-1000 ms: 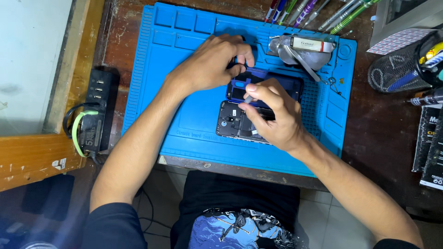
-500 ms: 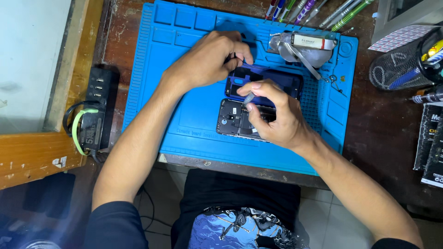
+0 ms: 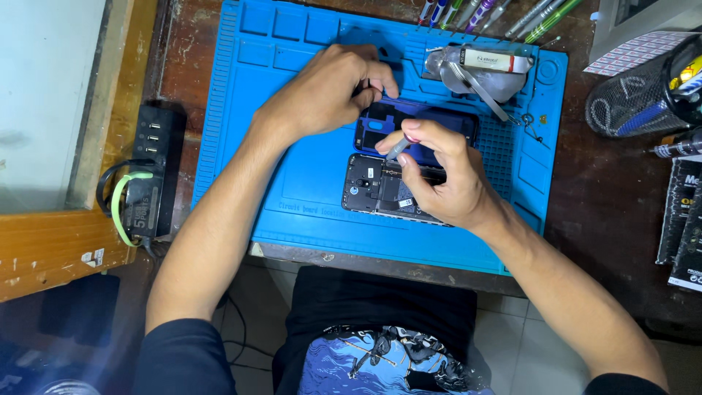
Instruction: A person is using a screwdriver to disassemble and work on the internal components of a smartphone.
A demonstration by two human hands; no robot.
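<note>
Seen from the head camera, the opened phone lies lengthwise left to right mid blue repair mat, right hand pinching a slim tool over it, left hand gripping the blue back cover just beyond, tweezers near.

Opened phone flat on mat, innards up; dark blue back cover just behind.

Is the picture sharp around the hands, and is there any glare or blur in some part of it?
Head view: the left hand, the right hand and the opened phone on the blue repair mat are sharp and evenly lit; pale glare washes the glass panel at left; the bottom left corner is dark and hazy.
</note>
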